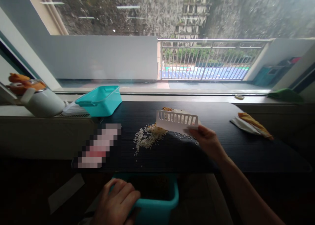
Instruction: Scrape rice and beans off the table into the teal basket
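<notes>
My right hand (206, 140) grips the right end of a white slotted plastic divider (176, 120), held on edge over the dark tabletop (197, 162). Around and behind the divider lie loose white grains (150, 138) that look like rice, with some yellowish bits (167, 109) among them. The divider hides part of this pile. My left hand (120, 198) is closed over the left rim of a teal plastic bin (169, 203), just below the table's front edge. The inside of the bin is dark, and its contents are hard to make out.
A second teal bin (108, 101) stands at the back left, beside a grey-white pot (45, 101). A pixelated pinkish item (100, 149) lies at the table's left. On the right is a yellow-brown and white wrapper (253, 126). The window sill (172, 98) runs behind.
</notes>
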Demonstrator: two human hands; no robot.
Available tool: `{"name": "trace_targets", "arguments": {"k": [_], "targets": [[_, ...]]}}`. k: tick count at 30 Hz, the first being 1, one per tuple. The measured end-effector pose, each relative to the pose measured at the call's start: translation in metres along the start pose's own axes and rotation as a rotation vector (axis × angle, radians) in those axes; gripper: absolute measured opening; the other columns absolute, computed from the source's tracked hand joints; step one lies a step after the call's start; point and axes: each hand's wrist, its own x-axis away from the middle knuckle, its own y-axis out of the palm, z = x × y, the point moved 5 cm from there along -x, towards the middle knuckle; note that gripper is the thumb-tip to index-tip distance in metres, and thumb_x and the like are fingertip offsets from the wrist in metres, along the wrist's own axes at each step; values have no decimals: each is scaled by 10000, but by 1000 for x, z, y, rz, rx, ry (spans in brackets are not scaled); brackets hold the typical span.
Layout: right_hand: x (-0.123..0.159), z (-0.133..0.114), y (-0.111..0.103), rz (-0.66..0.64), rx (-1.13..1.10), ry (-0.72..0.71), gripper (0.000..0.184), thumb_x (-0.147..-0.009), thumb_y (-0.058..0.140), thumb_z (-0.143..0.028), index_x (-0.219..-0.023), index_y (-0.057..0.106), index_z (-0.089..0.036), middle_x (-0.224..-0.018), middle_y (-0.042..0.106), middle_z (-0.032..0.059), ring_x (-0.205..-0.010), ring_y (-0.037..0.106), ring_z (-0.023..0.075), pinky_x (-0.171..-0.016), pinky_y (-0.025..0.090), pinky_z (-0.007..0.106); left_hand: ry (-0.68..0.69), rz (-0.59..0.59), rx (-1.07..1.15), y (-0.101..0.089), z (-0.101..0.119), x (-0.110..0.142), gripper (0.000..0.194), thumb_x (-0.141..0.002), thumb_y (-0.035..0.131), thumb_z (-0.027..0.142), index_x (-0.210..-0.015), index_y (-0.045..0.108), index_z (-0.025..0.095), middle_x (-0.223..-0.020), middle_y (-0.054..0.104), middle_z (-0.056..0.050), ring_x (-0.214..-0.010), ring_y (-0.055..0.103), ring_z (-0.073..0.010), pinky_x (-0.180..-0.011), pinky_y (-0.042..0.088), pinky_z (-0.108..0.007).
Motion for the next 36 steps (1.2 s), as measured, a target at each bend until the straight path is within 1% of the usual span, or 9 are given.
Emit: {"name": "trace_targets", "arguments": {"k": [3,9,11,14,19,24,28,32,36], "targets": [[8,2,4,-21,28,-41,289,-770,717,-417,-921,753,-173,-861,753,31,-805,673,206,-777,544,337,-18,-11,6,2,1,0,252,-792,600,110,-998,546,244,-890,660,47,-859,604,-191,-893,326,-349],[28,0,-1,-18,106,-54,208,-796,683,-360,-880,760,-186,-820,746,20,-762,666,196,-742,544,318,-9,8,7,2,7,-1,238,-786,584,104,-975,538,242,-871,653,42,-835,596,-194,-896,321,-358],[34,-3,-3,4,114,-52,201,-786,690,-356,-877,764,-192,-814,750,21,-757,673,202,-737,551,320,-27,29,13,2,9,-1,234,-786,570,100,-970,536,241,-868,648,39,-836,592,-194,-902,320,-363],[42,-7,-4,81,84,-56,220,-777,695,-354,-924,767,-208,-861,762,23,-799,689,214,-781,555,335,-71,63,29,2,11,0,210,-800,538,89,-949,530,237,-856,639,30,-848,586,-199,-915,320,-381],[51,-6,3,57,37,-19,233,-755,719,-381,-882,769,-192,-842,765,41,-792,696,233,-768,569,356,-44,13,28,2,14,2,219,-795,594,106,-963,535,235,-879,642,31,-870,598,-201,-905,337,-377],[61,-5,-9,198,-112,53,352,-743,748,-438,-991,750,-188,-958,766,59,-911,695,264,-903,529,415,-29,21,5,1,15,1,219,-793,635,137,-968,547,235,-878,649,36,-844,620,-200,-873,376,-383],[68,-4,-15,245,-168,57,384,-722,769,-473,-982,748,-191,-929,766,53,-878,694,255,-890,529,406,-20,69,0,1,20,0,209,-791,631,139,-958,552,237,-867,650,29,-834,625,-211,-859,392,-403],[69,-1,-11,201,-196,18,379,-734,758,-489,-976,742,-198,-939,762,45,-872,689,239,-860,534,370,-15,81,-5,1,27,1,222,-780,629,119,-947,555,244,-869,655,26,-840,627,-217,-864,405,-419],[65,3,-7,148,-145,-18,391,-735,747,-513,-942,736,-182,-875,754,46,-816,680,225,-797,539,348,-27,95,-18,1,31,4,255,-756,626,99,-948,563,255,-872,660,27,-842,626,-221,-859,422,-419]]}}
